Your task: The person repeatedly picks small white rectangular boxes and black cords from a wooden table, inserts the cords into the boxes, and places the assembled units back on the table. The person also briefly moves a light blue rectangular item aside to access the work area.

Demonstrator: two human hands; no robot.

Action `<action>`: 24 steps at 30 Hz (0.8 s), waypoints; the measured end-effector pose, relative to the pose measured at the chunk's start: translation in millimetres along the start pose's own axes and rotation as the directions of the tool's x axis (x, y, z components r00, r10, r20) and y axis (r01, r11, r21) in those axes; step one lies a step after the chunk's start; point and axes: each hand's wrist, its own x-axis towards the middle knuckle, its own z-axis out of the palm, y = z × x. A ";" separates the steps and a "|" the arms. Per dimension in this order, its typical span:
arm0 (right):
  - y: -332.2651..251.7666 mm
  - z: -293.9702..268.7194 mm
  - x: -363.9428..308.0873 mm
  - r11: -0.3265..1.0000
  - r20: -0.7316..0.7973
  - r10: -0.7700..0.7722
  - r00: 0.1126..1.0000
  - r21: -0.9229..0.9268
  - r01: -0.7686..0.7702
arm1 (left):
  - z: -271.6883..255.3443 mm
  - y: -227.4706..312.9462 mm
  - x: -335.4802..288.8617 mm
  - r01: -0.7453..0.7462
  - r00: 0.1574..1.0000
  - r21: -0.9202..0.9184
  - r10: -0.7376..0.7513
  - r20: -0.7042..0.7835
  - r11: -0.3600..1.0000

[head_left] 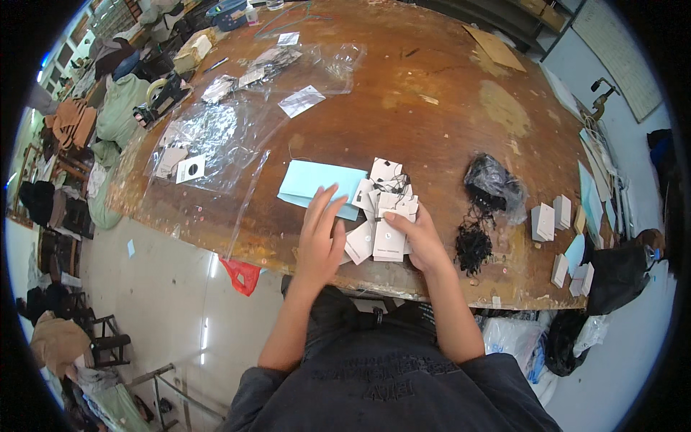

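Note:
White hang tags (389,241) with black strings lie fanned out near the table's front edge. My right hand (423,236) is closed on some of them, its thumb pressed on top. Left of the tags, my left hand (321,234) is raised with its fingers apart and nothing visible in it. Its fingertips overlap the near edge of a folded light-blue paper (317,180); whether they touch it I cannot tell. Some tags lie against the right end of that paper. Black string loops cross the upper tags.
Black strings (473,248) and a clear bag of black strings (495,183) lie to the right. White card stacks (543,222) stand at the right edge. Clear plastic bags (216,140) with tags cover the left side, near a tape dispenser (162,99). Brown cardboard (495,47) lies far back.

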 end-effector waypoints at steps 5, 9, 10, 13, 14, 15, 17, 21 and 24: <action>-17.7 -15.3 0.2 0.999 -0.074 -0.035 0.997 0.000 0.035 | -10.0 -34.6 37.8 -0.024 0.943 0.414 -0.117 0.311 0.910; -27.6 -32.0 -5.6 0.997 -0.100 -0.033 0.994 -0.069 0.026 | -12.9 -30.3 37.1 -0.132 0.980 0.495 0.039 0.194 0.859; -25.8 -33.8 -4.9 0.997 -0.087 -0.037 0.995 -0.076 0.030 | -11.0 -22.5 30.4 -0.163 0.977 0.399 0.091 0.194 0.903; -16.4 -36.4 -2.5 0.998 -0.070 -0.050 0.996 -0.050 0.047 | 0.3 5.0 10.4 -0.189 0.957 0.329 0.099 0.272 0.925; -13.5 -36.9 -1.5 0.998 -0.069 -0.059 0.996 -0.043 0.056 | 3.8 12.7 6.7 -0.180 0.955 0.380 0.069 0.289 0.907; -11.6 -37.4 -0.8 0.997 -0.056 -0.065 0.996 -0.035 0.063 | 5.9 18.6 4.8 -0.179 0.948 0.441 0.035 0.316 0.880; -10.9 -39.6 -0.3 0.999 -0.048 -0.045 0.998 -0.018 0.045 | 5.3 22.8 8.8 -0.103 0.926 0.400 -0.060 0.374 0.911; -14.1 -42.4 -4.3 0.996 -0.018 -0.085 0.996 -0.019 0.085 | 2.6 19.8 21.3 0.028 0.834 0.371 -0.226 0.503 0.928; -10.3 -38.3 -6.6 0.996 -0.090 -0.093 0.992 -0.017 0.092 | 5.9 14.0 24.0 0.481 0.771 0.021 -0.434 0.465 0.877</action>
